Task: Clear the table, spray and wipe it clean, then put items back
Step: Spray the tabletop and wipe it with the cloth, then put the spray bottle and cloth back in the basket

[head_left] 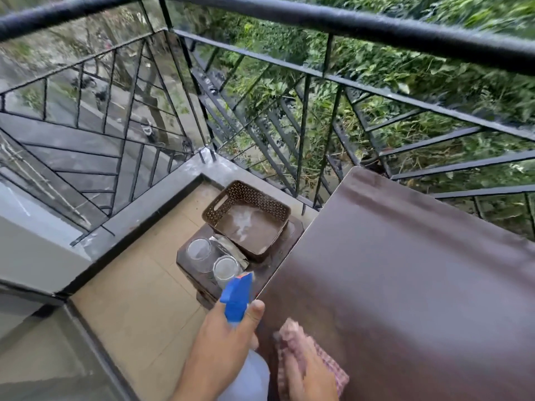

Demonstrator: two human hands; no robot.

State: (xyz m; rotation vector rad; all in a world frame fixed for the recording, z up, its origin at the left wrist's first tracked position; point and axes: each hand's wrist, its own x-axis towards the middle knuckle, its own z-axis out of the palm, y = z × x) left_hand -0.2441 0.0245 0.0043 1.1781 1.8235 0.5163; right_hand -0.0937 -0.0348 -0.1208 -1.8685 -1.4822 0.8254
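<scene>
The brown table (405, 285) fills the right of the view, its top bare, set against the black balcony railing (318, 70). At its near left edge the left hand (223, 340) grips a spray bottle (240, 296) with a blue trigger head, fingers curled round the neck and thumb up along the head. Just beside it the right hand (307, 374) lies on a pink checked cloth (318, 357) on the tabletop; blur hides whether its fingers are flat or curled. Beyond, a low dark stool (269, 264) on the tiled floor (139, 285) carries a brown perforated basket (249, 218) and two clear glasses (211, 259).
</scene>
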